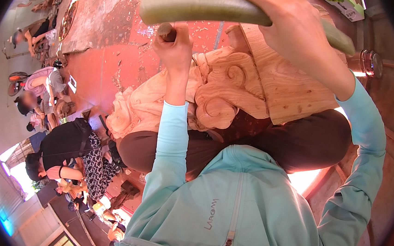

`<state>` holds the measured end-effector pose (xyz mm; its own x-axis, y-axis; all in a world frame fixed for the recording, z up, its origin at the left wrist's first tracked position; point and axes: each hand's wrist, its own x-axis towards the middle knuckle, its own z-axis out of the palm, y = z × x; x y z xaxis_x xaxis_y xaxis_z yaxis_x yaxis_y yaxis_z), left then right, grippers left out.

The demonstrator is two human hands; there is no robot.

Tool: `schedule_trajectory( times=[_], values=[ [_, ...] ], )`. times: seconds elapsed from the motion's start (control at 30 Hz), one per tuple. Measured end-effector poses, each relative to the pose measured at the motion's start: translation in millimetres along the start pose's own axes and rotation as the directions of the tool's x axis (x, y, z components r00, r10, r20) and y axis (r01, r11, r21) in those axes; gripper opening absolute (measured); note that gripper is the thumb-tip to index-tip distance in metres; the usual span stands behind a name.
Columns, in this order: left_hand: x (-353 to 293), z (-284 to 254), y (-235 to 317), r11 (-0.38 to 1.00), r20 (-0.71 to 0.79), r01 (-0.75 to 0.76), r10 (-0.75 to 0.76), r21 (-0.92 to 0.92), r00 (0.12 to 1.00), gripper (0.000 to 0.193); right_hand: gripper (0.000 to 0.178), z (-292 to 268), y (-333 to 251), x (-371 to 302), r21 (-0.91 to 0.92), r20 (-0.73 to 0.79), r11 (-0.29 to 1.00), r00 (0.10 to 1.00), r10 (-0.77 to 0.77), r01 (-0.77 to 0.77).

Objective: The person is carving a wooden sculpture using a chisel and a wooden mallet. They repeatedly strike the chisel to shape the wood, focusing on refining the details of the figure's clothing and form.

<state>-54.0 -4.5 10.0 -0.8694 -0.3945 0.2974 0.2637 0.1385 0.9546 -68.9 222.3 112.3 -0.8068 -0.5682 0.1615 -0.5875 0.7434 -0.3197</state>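
Observation:
My right hand is closed round a long, thick wooden mallet, smooth and greenish, shaped like a club. Its wide end reaches left, above my left hand, and its thinner end sticks out to the right of my wrist. The left hand is a fist round a round wooden tool handle, whose butt end points up toward the mallet. From this handle's other end I see nothing, so its blade cannot be made out. Below both hands lies a carved wooden piece with scrolls, its flat plank part to the right.
My crossed legs rest close behind the carving. Wood chips lie scattered over the red floor. A glass jar and a green-and-white box stand at the right. Several people sit at the left, the nearest in black.

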Motion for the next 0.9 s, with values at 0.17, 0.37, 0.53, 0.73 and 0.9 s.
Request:
schedule_trajectory(
  times=[0.17,0.37,0.53,0.73,0.9],
  values=[
    [-3.5,6.4,7.4,0.999,0.018,0.044,-0.044,-0.013,0.999,0.033,0.069,-12.2,-7.4,-2.9,0.393,-0.028,0.919,0.998,0.048,-0.033],
    [-2.5,5.3,4.5,0.999,0.014,0.014,-0.013,-0.032,1.0,0.033,0.064,-16.3,-7.5,3.0,0.174,-0.126,0.983,0.991,-0.039,0.06],
    [-4.2,7.5,3.2,0.998,0.004,0.024,-0.025,0.051,1.0,0.033,0.066,-22.7,-7.4,0.5,0.074,0.064,0.997,0.997,-0.031,0.026],
    [-3.0,8.5,0.5,0.997,0.078,0.072,-0.075,0.036,0.994,0.028,0.069,-21.5,-9.3,1.0,0.063,0.124,0.988,0.983,0.135,-0.144],
    [7.0,0.0,-7.5,0.986,0.017,0.139,-0.138,-0.09,0.99,0.029,0.066,-27.3,-15.4,-2.8,-0.05,0.1,0.999,0.995,-0.011,0.016]
  ],
)
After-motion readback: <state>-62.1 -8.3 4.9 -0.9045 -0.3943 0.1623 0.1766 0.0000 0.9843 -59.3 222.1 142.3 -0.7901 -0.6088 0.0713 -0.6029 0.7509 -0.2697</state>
